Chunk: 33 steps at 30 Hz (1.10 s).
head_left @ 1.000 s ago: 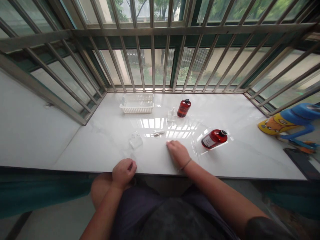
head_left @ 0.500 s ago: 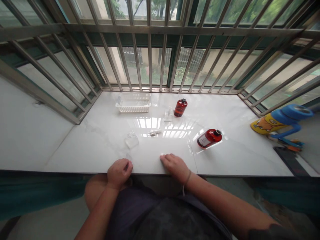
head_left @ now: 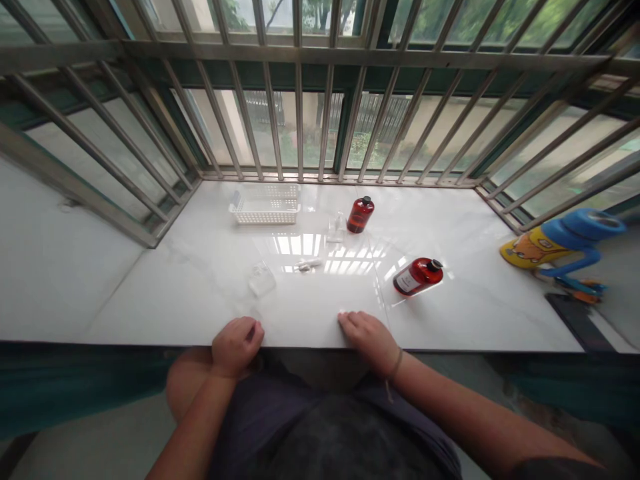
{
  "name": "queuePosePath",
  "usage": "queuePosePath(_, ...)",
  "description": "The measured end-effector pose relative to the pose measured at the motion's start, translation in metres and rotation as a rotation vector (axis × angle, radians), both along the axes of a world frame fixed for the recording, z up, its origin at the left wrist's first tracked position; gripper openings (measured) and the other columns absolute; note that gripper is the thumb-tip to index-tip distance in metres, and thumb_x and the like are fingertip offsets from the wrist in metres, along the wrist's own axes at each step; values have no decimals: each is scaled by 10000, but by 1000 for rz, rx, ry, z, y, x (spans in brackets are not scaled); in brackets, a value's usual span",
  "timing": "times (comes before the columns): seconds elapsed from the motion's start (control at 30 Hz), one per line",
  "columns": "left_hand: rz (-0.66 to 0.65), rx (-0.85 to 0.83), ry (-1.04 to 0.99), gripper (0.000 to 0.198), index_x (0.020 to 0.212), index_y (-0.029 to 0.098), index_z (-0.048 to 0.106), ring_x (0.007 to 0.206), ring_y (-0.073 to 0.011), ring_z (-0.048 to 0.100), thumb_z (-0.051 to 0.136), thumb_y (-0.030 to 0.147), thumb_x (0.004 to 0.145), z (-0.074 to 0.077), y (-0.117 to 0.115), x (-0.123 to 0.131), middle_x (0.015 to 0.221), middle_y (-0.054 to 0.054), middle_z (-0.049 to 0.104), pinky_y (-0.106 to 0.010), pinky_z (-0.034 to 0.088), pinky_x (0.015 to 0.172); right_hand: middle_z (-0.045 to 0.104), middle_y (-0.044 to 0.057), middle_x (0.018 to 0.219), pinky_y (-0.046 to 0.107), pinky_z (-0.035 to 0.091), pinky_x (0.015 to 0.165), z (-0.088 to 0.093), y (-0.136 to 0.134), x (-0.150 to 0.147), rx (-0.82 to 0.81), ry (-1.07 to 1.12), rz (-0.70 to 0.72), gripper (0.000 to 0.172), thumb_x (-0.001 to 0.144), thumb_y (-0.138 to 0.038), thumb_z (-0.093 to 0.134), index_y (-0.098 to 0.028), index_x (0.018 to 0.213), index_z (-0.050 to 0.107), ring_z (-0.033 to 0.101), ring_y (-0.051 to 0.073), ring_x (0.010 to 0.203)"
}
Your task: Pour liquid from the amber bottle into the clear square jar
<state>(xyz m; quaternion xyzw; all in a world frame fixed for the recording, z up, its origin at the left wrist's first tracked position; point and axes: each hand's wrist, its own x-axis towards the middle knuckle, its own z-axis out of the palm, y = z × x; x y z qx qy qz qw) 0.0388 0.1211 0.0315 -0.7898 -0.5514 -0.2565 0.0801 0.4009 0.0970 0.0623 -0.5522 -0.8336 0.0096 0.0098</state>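
My left hand [head_left: 237, 347] rests loosely curled at the front edge of a white marble-look sill [head_left: 165, 300], with nothing visible in it. My right hand [head_left: 370, 337] lies palm down on the sill near that edge, fingers spread a little and empty. Nearest to it, up and to the right, a red bottle with a white label [head_left: 417, 277] lies on its side. A clear plastic box [head_left: 261, 279] sits above my left hand. Further back stand a small white piece [head_left: 307, 265], a small clear item [head_left: 336, 229], an upright amber bottle with a black cap [head_left: 360, 215] and a white perforated plastic basket [head_left: 265, 207].
Metal window bars [head_left: 300, 100] run along the back and left of the sill. A blue and yellow toy figure [head_left: 555, 247] stands beyond the right end, above a dark flat slab [head_left: 575, 320]. My knees lie below the front edge.
My right hand has slid right along the sill's front edge. My left hand stays nearly still. The view has shifted slightly, and the objects on the sill have not moved.
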Motion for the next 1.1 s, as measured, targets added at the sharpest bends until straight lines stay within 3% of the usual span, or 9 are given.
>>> queuePosePath(0.13,11,6,3,284,708,238,592,689,-203,609,586,246,992,-1,0,1,686,-7,634,-341,418,672,722,157,1057,323,528,830,8,48,50,42,-65,-231,283,990,-54,549,-106,1228,693,699,248,945)
queuePosePath(0.2,15,6,0,289,709,239,588,687,-201,609,581,248,998,-1,0,2,684,-5,632,-342,425,675,707,184,1037,346,523,798,9,59,54,52,-89,-303,265,979,-28,521,-75,1177,691,695,272,922)
queuePosePath(0.33,12,5,0,287,716,240,582,688,-198,611,576,246,1003,0,-1,3,689,-1,635,-343,430,676,714,170,1066,351,530,832,6,27,18,8,-80,-200,314,982,-43,543,-76,1267,670,682,275,963)
queuePosePath(0.47,31,9,13,291,706,242,574,684,-199,605,576,245,997,0,-1,4,683,-4,632,-346,419,667,732,62,1121,260,502,908,8,6,3,-62,-35,-37,370,1003,-101,602,-220,1347,668,668,193,1010)
queuePosePath(0.67,43,-7,14,281,691,242,578,688,-204,598,580,239,972,0,-2,4,675,-13,628,-342,407,656,684,200,1030,348,469,847,22,101,43,-1,-66,-377,277,961,22,471,-63,1065,714,643,254,928)
queuePosePath(0.8,52,3,39,283,686,242,571,683,-204,593,580,234,969,-1,-2,4,669,-16,624,-344,403,652,687,195,1022,372,486,850,18,119,-27,-7,-1,-305,275,972,6,466,-81,1048,715,614,258,930)
queuePosePath(0.97,38,7,55,313,678,246,550,663,-204,584,559,244,990,1,-1,4,651,-19,610,-348,397,644,705,94,1041,323,506,877,8,66,-159,-52,169,136,182,1033,-126,548,-186,1099,706,605,219,995)
queuePosePath(1.03,35,10,55,325,674,247,541,656,-205,579,548,246,998,1,-1,5,643,-20,600,-350,395,640,710,58,1025,300,505,869,9,58,-171,-65,207,216,160,1052,-181,555,-219,1076,708,607,201,985)
queuePosePath(1.1,38,12,51,329,673,248,535,659,-206,578,542,241,1002,1,-1,5,643,-21,595,-353,398,644,712,49,1025,290,497,879,11,67,-150,-64,214,191,151,1056,-196,565,-224,1050,713,612,195,985)
